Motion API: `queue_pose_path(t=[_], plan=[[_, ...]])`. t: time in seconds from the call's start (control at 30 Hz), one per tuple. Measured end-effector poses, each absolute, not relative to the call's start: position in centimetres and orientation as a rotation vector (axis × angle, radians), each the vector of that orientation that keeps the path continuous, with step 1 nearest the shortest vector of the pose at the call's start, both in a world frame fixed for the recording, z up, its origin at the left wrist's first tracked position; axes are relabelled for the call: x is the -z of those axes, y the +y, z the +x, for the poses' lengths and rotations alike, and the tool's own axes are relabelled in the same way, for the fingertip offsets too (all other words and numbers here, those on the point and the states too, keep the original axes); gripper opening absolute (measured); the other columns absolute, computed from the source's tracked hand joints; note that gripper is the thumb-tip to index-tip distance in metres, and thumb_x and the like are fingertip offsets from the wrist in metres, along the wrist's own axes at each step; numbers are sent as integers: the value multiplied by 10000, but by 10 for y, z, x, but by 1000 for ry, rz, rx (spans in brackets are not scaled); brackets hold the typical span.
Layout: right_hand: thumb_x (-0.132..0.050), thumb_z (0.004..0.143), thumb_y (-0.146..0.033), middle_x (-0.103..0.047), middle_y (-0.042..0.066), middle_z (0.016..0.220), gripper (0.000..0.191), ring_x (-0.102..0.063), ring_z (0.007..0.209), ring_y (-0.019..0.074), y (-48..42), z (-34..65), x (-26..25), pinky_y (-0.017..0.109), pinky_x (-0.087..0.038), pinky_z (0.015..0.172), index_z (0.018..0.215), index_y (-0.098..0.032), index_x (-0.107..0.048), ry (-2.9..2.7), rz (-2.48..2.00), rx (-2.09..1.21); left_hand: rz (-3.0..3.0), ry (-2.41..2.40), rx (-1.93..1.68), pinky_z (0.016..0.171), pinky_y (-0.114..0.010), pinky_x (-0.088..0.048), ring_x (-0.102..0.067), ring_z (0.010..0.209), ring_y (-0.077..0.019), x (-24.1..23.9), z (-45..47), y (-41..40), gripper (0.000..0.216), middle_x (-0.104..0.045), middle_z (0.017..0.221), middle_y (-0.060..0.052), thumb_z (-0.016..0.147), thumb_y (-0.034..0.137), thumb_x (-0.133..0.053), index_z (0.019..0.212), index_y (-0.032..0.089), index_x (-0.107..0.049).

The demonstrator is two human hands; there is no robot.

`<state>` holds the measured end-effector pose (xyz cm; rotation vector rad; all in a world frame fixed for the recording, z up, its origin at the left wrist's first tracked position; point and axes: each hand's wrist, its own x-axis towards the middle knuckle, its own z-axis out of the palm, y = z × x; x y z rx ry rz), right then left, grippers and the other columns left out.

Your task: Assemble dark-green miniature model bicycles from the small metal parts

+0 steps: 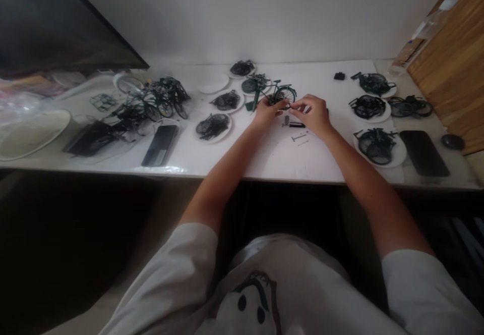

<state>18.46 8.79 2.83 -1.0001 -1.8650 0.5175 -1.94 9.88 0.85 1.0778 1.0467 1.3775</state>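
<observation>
A small green model bicycle (284,93) is upright above the white board, its spoked wheel facing the wall. My left hand (267,110) is closed around its lower or front part; the fingers hide most of what they grip. With thumb and fingertips pinched together, my right hand (313,113) meets the left fingertips just below the wheel. Whatever it pinches is too small to make out. Below the hands lie a black bar-shaped part (297,124), a small grey piece (286,120) and thin loose pieces (300,137).
Plates of dark bicycle parts stand on both sides, such as a left plate (227,134) and a right plate (401,159). Assembled model bicycles (166,98) cluster at left. Phones (161,146) lie left and right. A clear bottle (423,35) leans by the wooden panel (454,67).
</observation>
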Motion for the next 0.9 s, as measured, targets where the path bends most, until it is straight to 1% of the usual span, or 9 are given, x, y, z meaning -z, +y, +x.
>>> queue_pose_path(t=[0.07,0.17,0.27,0.33,0.43,0.57,0.73,0.83,0.9], plan=[[-897,914,-707,-841,109,1010,460,-733,856,270,87,185,-31,471,-642,870,900,-251,-839,-1885,-1000,-530,1089,1064,-1379,845,-315,-579,-737,967,-194,-9,-19,99,485,-807,1054,-72,680,460,-1040,967,231,-722],[-785,1008,-732,-840,114,968,502,-751,914,290,89,188,-36,459,-617,897,898,-244,-829,-1888,-1019,-519,1100,1101,-1400,835,-316,-576,-749,995,-205,-9,-20,100,447,-810,1058,-70,714,439,-1010,993,238,-723],[-690,1094,-677,-833,106,949,479,-756,931,289,96,198,-39,449,-600,908,954,-243,-836,-1872,-1049,-490,1095,1107,-1433,841,-327,-583,-763,1022,-216,-7,-20,101,437,-813,1080,-71,733,421,-995,1019,246,-715],[-682,1114,-612,-841,100,990,413,-757,980,295,103,209,-38,461,-600,959,1001,-250,-846,-1905,-1060,-472,1097,1105,-1436,843,-333,-588,-770,1018,-217,-6,-21,103,436,-813,1083,-70,738,413,-988,1030,250,-710],[-759,1070,-515,-854,104,1075,278,-733,1072,327,114,226,-33,543,-576,1101,1006,-267,-869,-2020,-1107,-439,1098,1114,-1432,848,-337,-592,-779,1030,-225,-6,-20,103,446,-818,1091,-71,732,417,-983,1036,252,-700],[-825,1006,-412,-823,115,1001,172,-707,1115,351,123,238,-23,608,-561,1169,972,-260,-896,-2135,-1225,-481,1088,1121,-1429,898,-347,-602,-784,1105,-241,-7,-19,102,475,-831,1148,-80,715,431,-979,1050,252,-694],[-796,1029,-367,-802,127,1085,176,-703,1086,311,124,242,-17,592,-545,1218,1067,-237,-907,-2106,-1375,-409,1094,1022,-1375,965,-373,-601,-802,1139,-256,-9,-17,98,502,-838,1174,-88,677,445,-993,1024,244,-691],[-845,1004,-382,-799,137,1047,183,-700,1105,312,129,248,-15,576,-513,1240,1002,-205,-893,-2049,-1420,-371,1094,1002,-1357,980,-376,-599,-808,1121,-255,-10,-17,97,510,-843,1154,-85,648,436,-1009,999,240,-696],[-882,975,-388,-788,130,962,179,-690,1141,345,133,251,-11,603,-512,1233,922,-217,-871,-2010,-1370,-378,1101,1010,-1349,977,-370,-600,-810,1111,-252,-11,-16,96,499,-844,1132,-85,650,437,-1012,985,235,-702]])
